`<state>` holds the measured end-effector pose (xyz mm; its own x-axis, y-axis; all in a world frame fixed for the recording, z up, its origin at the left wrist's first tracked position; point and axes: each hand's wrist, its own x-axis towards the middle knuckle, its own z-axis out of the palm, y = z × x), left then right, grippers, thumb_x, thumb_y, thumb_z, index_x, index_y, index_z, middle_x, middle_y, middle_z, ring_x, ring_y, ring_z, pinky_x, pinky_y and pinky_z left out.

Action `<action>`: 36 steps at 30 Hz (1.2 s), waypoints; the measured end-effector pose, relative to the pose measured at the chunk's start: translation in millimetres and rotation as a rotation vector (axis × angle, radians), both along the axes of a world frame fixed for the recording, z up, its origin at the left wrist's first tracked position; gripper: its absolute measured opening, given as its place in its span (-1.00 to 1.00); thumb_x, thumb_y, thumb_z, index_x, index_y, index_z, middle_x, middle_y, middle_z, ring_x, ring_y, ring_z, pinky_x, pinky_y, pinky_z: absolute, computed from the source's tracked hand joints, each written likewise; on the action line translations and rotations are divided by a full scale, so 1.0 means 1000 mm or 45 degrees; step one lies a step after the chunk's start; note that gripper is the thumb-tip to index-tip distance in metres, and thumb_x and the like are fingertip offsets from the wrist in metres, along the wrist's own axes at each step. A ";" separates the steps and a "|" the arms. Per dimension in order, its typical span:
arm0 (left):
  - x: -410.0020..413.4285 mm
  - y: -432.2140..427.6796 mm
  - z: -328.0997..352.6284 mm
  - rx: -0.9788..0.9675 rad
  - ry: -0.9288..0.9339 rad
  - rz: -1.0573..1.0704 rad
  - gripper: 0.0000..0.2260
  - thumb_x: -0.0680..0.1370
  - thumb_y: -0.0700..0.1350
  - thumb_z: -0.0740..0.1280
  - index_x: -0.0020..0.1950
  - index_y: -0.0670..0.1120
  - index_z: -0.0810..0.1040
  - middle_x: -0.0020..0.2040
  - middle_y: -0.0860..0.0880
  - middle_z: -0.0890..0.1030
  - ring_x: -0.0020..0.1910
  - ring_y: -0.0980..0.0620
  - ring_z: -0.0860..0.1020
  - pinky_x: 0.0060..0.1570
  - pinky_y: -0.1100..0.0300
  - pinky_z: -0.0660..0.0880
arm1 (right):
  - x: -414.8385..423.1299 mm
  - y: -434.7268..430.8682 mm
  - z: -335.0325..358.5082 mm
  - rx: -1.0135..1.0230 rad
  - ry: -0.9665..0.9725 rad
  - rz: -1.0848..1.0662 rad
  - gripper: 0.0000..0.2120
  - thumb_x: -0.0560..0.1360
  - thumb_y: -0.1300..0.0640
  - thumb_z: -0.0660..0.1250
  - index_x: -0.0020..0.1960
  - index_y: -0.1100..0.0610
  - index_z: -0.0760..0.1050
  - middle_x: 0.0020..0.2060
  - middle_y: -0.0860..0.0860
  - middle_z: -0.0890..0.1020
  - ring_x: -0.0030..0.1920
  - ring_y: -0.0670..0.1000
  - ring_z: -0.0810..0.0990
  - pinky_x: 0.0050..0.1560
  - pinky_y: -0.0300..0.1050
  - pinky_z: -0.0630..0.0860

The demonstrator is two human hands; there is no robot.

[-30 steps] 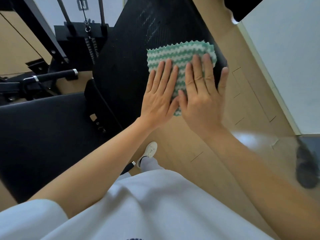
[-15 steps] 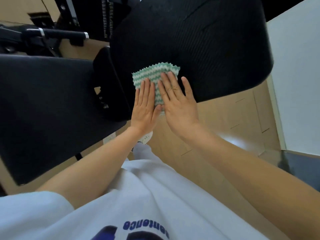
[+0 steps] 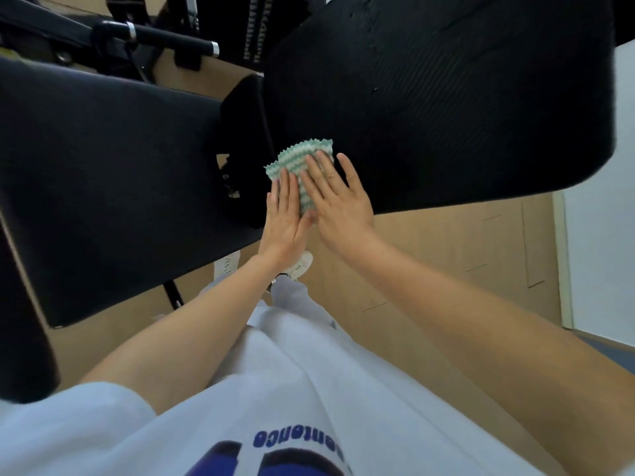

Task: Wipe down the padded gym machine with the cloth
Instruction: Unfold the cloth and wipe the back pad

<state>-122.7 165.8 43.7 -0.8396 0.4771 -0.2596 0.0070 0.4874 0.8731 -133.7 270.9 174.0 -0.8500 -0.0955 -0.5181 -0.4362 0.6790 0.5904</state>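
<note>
Green-and-white striped cloth (image 3: 302, 166) pressed flat against the ribbed black pad (image 3: 446, 108) of the gym machine, close to the pad's lower left corner. Compared with one second earlier, the cloth sits nearer the pad's bottom edge and left side rather than by its right edge; less of the cloth shows, since the hands cover most of it and only its zigzag top and left margins remain exposed. Half a second earlier it already lay near this corner, slightly higher on the pad.

Left hand (image 3: 285, 218): palm flat, fingers straight and held together, fingertips resting on the cloth's lower left part. Neither clenched nor grasping; it presses the fabric to the pad.

Right hand (image 3: 338, 204): also spread flat, fingers extended and slightly fanned, the inner fingers on the cloth and the little finger lying on the bare pad just beside it. The two hands touch each other at the thumbs, below the cloth.

Left of the pad, a second black cushion (image 3: 103, 173) lies tilted, with a black hinge bracket (image 3: 240, 149) between the two. Above the cushion, a black bar with chrome collars (image 3: 165, 34). Below the pad, tan floor (image 3: 464, 255), a white shoe (image 3: 300, 266) and the person's white printed shirt (image 3: 275, 407).
</note>
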 end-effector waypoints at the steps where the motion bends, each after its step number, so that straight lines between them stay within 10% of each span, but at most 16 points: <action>1: -0.003 0.003 0.007 -0.018 0.032 -0.034 -0.33 0.70 0.20 -0.07 0.68 -0.09 -0.25 0.69 -0.09 -0.28 0.67 -0.05 -0.31 0.64 -0.18 -0.24 | 0.003 0.004 0.006 -0.012 0.054 -0.032 -0.29 0.67 -0.12 -0.11 0.62 0.18 -0.38 0.62 0.16 -0.32 0.62 0.15 -0.34 0.60 0.19 -0.30; 13: -0.074 0.068 0.117 0.121 0.823 -0.327 -0.35 0.71 0.08 0.17 0.67 -0.19 0.01 0.68 -0.30 0.02 0.65 -0.40 -0.06 0.59 -0.37 -0.06 | 0.022 0.074 0.127 -0.305 0.694 -0.367 -0.40 0.69 -0.14 0.08 0.65 0.09 0.11 0.65 0.07 0.10 0.66 0.14 -0.03 0.52 0.25 -0.39; 21: -0.124 0.113 0.188 0.245 1.127 -0.498 -0.35 0.67 0.14 0.25 0.66 -0.15 0.17 0.66 -0.32 0.12 0.62 -0.48 -0.01 0.56 -0.41 -0.03 | 0.026 0.102 0.168 -0.368 1.015 -0.580 -0.31 0.66 -0.20 0.12 0.65 0.13 0.08 0.65 0.09 0.10 0.65 0.18 0.03 0.59 0.28 -0.13; 31: -0.111 0.150 0.235 0.156 1.380 -0.583 -0.36 0.62 0.34 -0.01 0.63 0.08 0.28 0.62 -0.35 0.19 0.55 -0.61 0.05 0.47 -0.53 -0.01 | 0.007 0.130 0.176 -1.723 1.752 -1.177 -0.49 0.64 -0.10 0.26 0.46 0.19 0.43 0.31 0.02 0.59 0.29 -0.11 0.57 0.30 0.06 0.54; 36: -0.142 0.152 0.227 0.144 1.454 -0.565 -0.36 0.63 0.30 -0.03 0.62 0.02 0.29 0.60 -0.31 0.28 0.57 -0.50 0.18 0.53 -0.43 0.08 | -0.004 0.120 0.157 -1.190 1.804 -1.089 -0.54 0.67 -0.14 0.16 0.37 0.15 0.53 0.20 0.01 0.65 0.19 0.01 0.59 0.26 0.03 0.49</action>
<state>-264.2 318.2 270.6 -0.3171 0.7511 0.5790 0.9404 0.1701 0.2943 -138.1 390.7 330.8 -0.5081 0.7243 0.4661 0.5505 0.6893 -0.4709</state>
